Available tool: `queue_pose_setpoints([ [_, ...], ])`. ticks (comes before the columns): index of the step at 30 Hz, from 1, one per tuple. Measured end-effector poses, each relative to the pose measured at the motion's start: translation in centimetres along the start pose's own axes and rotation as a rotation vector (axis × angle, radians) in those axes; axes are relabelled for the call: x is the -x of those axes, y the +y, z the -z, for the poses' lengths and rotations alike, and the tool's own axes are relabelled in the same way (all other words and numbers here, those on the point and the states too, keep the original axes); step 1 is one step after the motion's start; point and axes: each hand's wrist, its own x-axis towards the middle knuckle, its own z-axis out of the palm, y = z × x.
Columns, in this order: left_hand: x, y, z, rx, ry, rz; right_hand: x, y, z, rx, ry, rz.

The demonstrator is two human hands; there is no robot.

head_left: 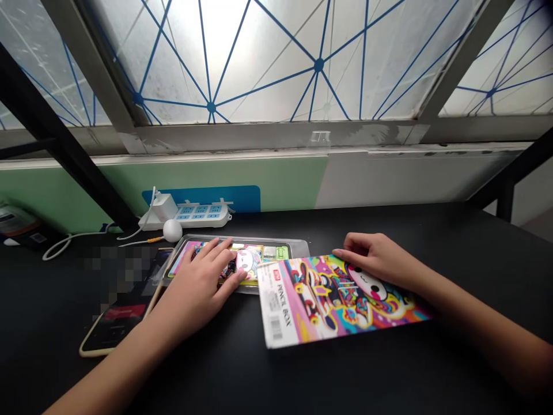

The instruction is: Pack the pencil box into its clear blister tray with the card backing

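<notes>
My left hand [207,278] rests with fingers spread on a colourful pencil box [249,261] that sits in a clear plastic tray [299,248]. A round white cartoon face and a green piece show on the box to the right of my fingers. My right hand [375,259] is closed, its thumb and curled fingers pinching the upper edge of a bright printed card [328,300] marked "PENCIL BOX". The card slants over the tray's front right corner, with a barcode on its white left end. My right fingertips are partly hidden.
A phone [116,323] with a pale case lies left of the tray, partly under my left forearm. Behind stand a white power strip [203,215] with a plugged-in charger [163,206] and a white round-headed object [173,230]. A dark bottle-like item [26,225] lies far left.
</notes>
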Motion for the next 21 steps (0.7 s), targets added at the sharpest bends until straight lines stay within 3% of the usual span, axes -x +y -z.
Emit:
queue_pose_setpoints([
  [5, 0.2, 0.5, 0.5, 0.024, 0.042, -0.049, -1.6, 2.5, 1.0, 0.018, 0.061, -0.051],
  [10, 0.8, 0.9, 0.8, 0.001, 0.034, -0.038, -0.4, -0.6, -0.7, 0.029, 0.149, 0.095],
  [15, 1.5, 1.5, 1.0, 0.038, -0.029, -0.049, 1.2, -3.9, -2.3, 0.007, 0.022, 0.148],
  [21, 1.7, 1.4, 1.0, 0.036, -0.042, -0.055, 0.7, -2.2, -1.4, -0.111, -0.059, 0.02],
])
